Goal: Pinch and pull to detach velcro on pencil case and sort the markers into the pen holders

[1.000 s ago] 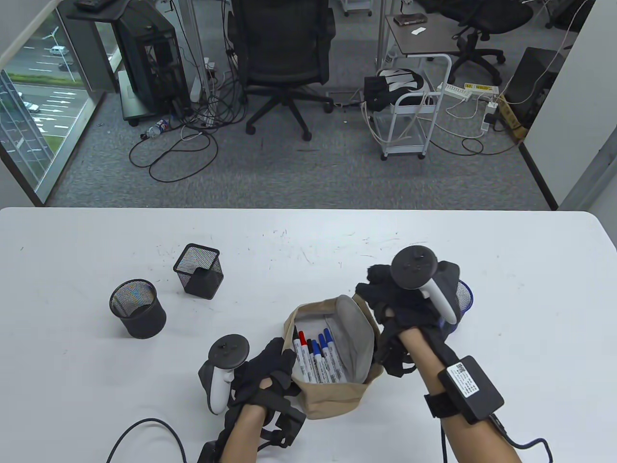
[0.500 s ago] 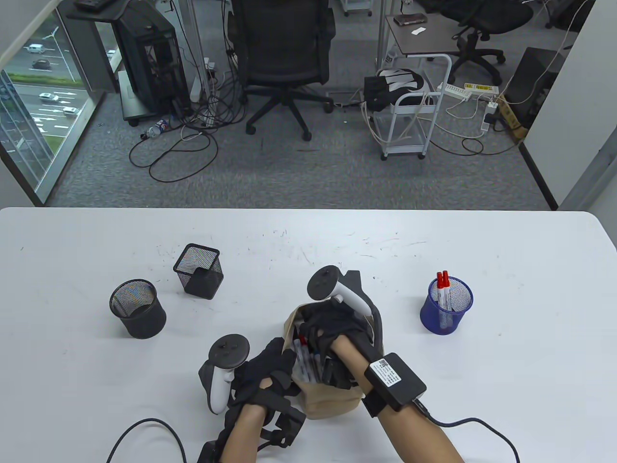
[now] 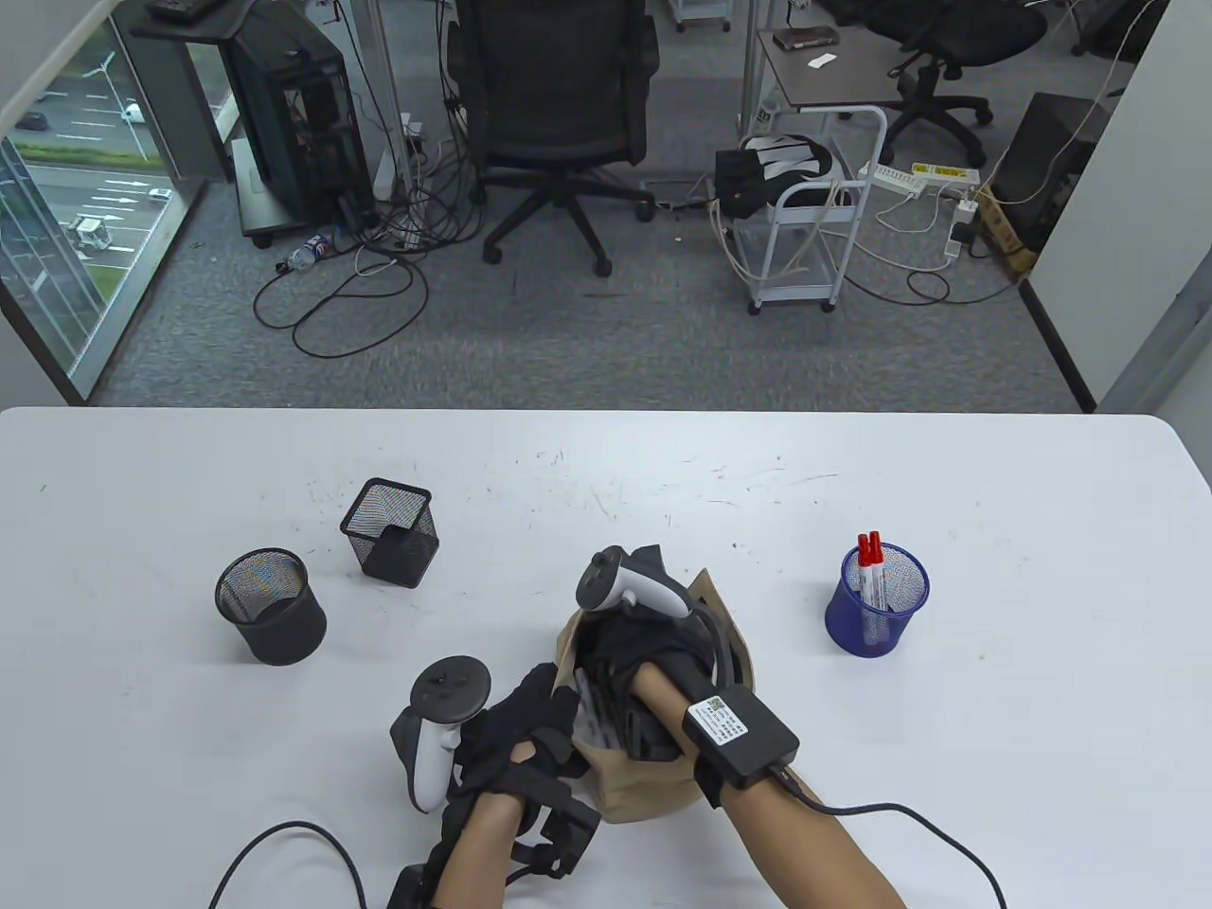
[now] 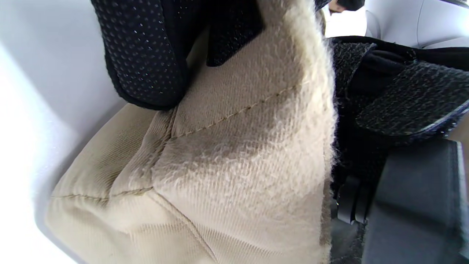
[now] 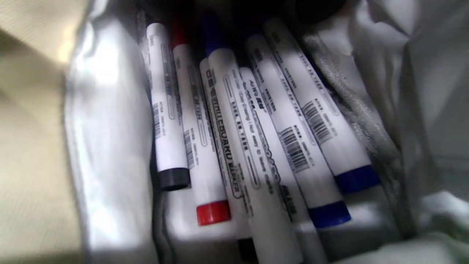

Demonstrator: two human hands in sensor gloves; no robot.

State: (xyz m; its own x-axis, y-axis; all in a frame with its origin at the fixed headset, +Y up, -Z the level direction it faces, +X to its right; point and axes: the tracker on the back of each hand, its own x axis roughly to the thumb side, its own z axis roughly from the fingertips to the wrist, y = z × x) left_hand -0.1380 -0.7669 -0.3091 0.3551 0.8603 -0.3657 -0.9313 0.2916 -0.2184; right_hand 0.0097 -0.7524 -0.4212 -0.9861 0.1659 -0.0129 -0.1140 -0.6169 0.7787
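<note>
Low in the centre of the table view, the tan pencil case (image 3: 653, 791) stands open on the white table (image 3: 994, 473). The left hand (image 3: 516, 743), at the case's lower left, has its fingers curled over the near-left rim, gripping the fabric; in the left wrist view the dotted glove fingertips (image 4: 146, 55) press on the tan cloth at the upper left of the frame.

The right hand (image 3: 653, 653) reaches down into the mouth of the case from the lower right, its tracker (image 3: 625, 587) sticking up above the opening. Its fingers are buried inside, so I cannot tell whether they are closed on a marker or merely resting among them.

The right wrist view looks into the grey-lined interior, where the markers (image 5: 234, 146) lie side by side, slanting from upper left to lower right: one with a black end (image 5: 174, 178), one with a red end (image 5: 212, 212), two with blue ends (image 5: 329, 214), and at least two more whose colours are probably hidden in shadow.

To the right of the case, well apart, a blue mesh holder (image 3: 881, 606) holds two red-capped markers (image 3: 871, 563). On the left side of the table stand a round black mesh holder (image 3: 270, 606) and, just above and right of it, a square black mesh holder (image 3: 390, 532)
</note>
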